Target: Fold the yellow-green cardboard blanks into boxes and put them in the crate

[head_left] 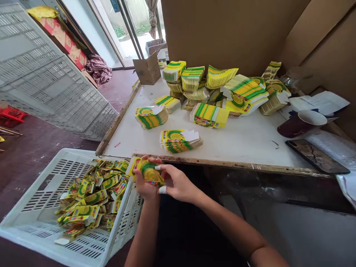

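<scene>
Fingers (171, 171) of left hand (147, 188) and right hand (179, 183) — curled close — hold one yellow-green carton (151, 174).

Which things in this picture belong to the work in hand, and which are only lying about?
Seem to belong:
yellow-green carton, held in left hand, right hand against it
carton stacks on table
basket with cartons

Seem just lying about:
maroon cup
phone
papers

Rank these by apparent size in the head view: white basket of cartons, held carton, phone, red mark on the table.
1. White basket
2. Held carton and phone: too alike to rank, the carton being partly covered
3. Red mark
</scene>
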`<state>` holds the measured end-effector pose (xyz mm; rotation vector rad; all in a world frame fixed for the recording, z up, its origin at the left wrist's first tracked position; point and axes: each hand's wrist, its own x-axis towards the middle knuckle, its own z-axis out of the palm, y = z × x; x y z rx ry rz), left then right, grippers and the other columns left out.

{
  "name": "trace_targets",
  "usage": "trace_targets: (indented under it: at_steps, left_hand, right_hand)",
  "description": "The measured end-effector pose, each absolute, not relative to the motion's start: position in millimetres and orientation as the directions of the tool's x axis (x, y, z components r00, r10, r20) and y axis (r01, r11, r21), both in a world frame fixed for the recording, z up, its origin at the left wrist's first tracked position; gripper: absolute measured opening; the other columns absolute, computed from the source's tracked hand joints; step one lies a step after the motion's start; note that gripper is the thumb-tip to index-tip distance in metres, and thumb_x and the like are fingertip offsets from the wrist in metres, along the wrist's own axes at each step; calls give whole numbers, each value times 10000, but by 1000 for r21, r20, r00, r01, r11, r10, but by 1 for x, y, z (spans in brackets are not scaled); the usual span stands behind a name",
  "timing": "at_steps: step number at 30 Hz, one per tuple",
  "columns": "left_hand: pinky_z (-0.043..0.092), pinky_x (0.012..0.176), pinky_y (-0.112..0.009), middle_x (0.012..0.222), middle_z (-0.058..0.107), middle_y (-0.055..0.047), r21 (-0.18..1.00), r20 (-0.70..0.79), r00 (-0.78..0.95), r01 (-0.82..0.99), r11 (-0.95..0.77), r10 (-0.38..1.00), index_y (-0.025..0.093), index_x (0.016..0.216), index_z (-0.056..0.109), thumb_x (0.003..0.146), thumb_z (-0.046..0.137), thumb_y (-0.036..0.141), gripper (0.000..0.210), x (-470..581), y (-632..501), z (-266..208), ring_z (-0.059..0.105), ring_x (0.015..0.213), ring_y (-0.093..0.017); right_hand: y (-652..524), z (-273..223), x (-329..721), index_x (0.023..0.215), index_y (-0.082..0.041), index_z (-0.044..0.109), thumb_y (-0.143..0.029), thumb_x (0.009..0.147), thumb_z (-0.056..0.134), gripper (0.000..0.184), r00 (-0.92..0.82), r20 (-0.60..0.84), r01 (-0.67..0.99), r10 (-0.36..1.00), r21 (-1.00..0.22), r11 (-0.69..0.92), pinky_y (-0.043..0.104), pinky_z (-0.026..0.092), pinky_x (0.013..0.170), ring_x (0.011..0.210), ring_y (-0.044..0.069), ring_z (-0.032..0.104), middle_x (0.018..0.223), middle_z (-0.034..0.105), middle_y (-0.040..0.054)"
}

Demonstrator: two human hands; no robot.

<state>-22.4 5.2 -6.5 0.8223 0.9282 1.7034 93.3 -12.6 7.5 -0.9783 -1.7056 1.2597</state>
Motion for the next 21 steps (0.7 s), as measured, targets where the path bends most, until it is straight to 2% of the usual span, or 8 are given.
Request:
trace_targets:
  at_steps: [3,5,7,10,13,16,19,21]
  left_hand:
    - [499,673,-236,702,492,33,889,164,-345,-353,-290,924,293,934,622,843,459,726,472,-25,8,-3,498,619,-111]
    - [477,630,-233,694,469,34,926,186,-356,-247,-284,916,290,967,614,795,459,795,555,-26,7,-4,468,598,-115]
    - [494,657,-246,747,522,18,951,179,-335,-183,-250,925,279,1030,614,707,490,862,678,-25,3,-5,527,659,-132]
    - [529,738,-273,856,619,-14,966,155,-315,-149,-210,936,249,1069,624,630,642,816,718,-21,-5,-11,614,763,-157]
    - [543,741,-283,813,672,-4,981,121,-411,-87,-171,904,225,941,661,680,738,655,510,-22,-11,-18,641,731,-151]
    - [560,774,-330,799,724,-33,995,69,-362,-48,-92,929,199,854,693,708,719,634,460,-35,-11,-20,683,770,-194]
    - [543,912,-406,1075,738,-118,994,82,-168,-62,-93,982,193,1068,698,725,620,746,656,-59,-8,-11,693,1008,-275]
    - [502,995,-436,1260,670,-147,990,137,-58,-25,-139,989,211,1252,616,646,603,832,868,-73,-6,0,630,1174,-315]
  right_hand:
    - [-19,-1,82,1210,-218,574,-200,658,799,597,-392,52,-139,918,-990,-3,286,519,800,939,176,622,1097,633,37]
    - [-16,-3,82,1150,-232,617,-202,675,772,501,-378,-10,-155,926,-985,-74,264,516,747,877,158,623,1038,654,14]
    - [-11,-4,88,1087,-227,656,-187,701,728,394,-328,-31,-99,944,-993,-67,253,502,695,788,140,607,955,670,-1]
    - [-4,-3,102,990,-201,696,-176,743,671,249,-226,32,0,974,-999,33,255,489,679,755,142,601,897,690,10]
    - [0,-3,115,848,-193,716,-203,792,644,92,-192,99,68,976,-991,114,262,496,668,700,146,611,771,698,5]
    - [1,-2,129,794,-206,727,-223,834,625,111,-183,186,137,965,-968,212,274,512,663,679,154,625,747,706,13]
    - [1,0,146,854,-234,748,-199,893,567,188,-166,356,345,920,-852,392,335,527,737,754,185,634,812,721,45]
    - [0,4,154,875,-256,755,-188,933,528,244,-211,465,492,860,-710,504,406,520,844,822,207,632,824,726,55]
